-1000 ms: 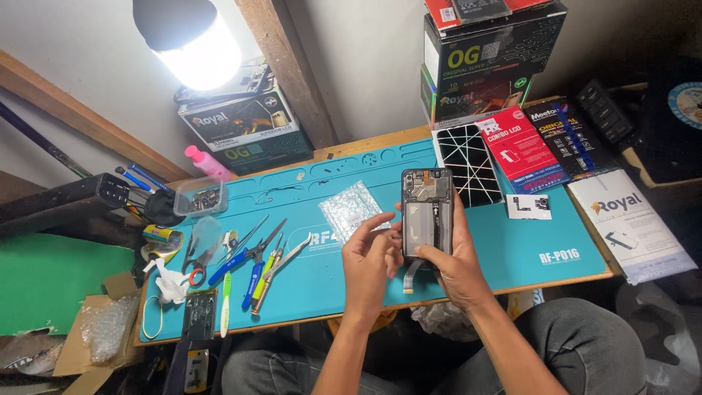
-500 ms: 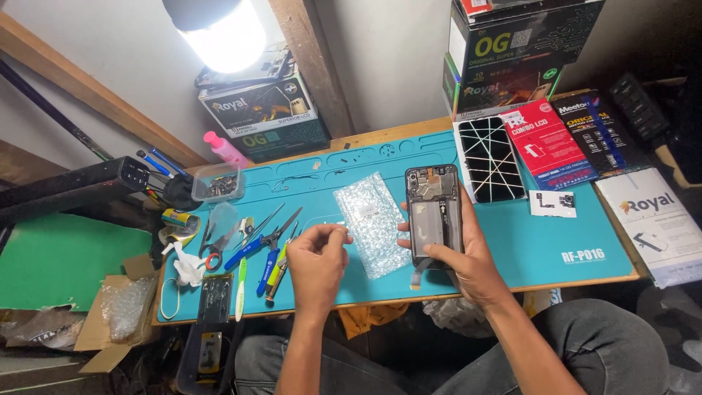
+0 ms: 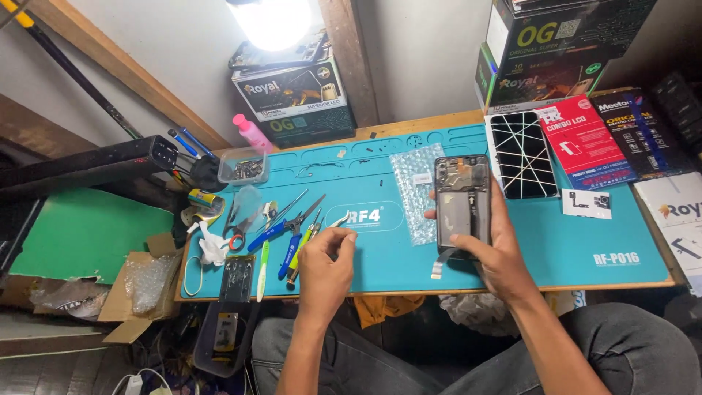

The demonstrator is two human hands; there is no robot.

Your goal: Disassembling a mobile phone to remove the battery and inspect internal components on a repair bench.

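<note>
My right hand [image 3: 496, 249] holds an opened phone frame [image 3: 462, 197] above the teal work mat [image 3: 556, 241], its bare inside facing up and a thin ribbon cable [image 3: 440, 262] hanging from its lower end. My left hand [image 3: 326, 265] hovers over the mat with fingers pinched near curved tweezers [image 3: 341, 219] and a row of hand tools [image 3: 291, 232]. I cannot tell whether the fingers hold anything. A bubble-wrap bag [image 3: 417, 192] lies flat just left of the phone frame.
A cracked phone screen [image 3: 521, 153] and a red parts box [image 3: 585, 140] lie at the mat's right. A clear screw tray [image 3: 243, 168], a pink bottle [image 3: 251, 133] and stacked cardboard boxes [image 3: 292, 91] stand at the back. Scissors and tape sit left.
My left hand left the phone frame and moved left and down toward the tools and tweezers. The bubble-wrap bag now lies uncovered beside the frame, which my right hand still holds.
</note>
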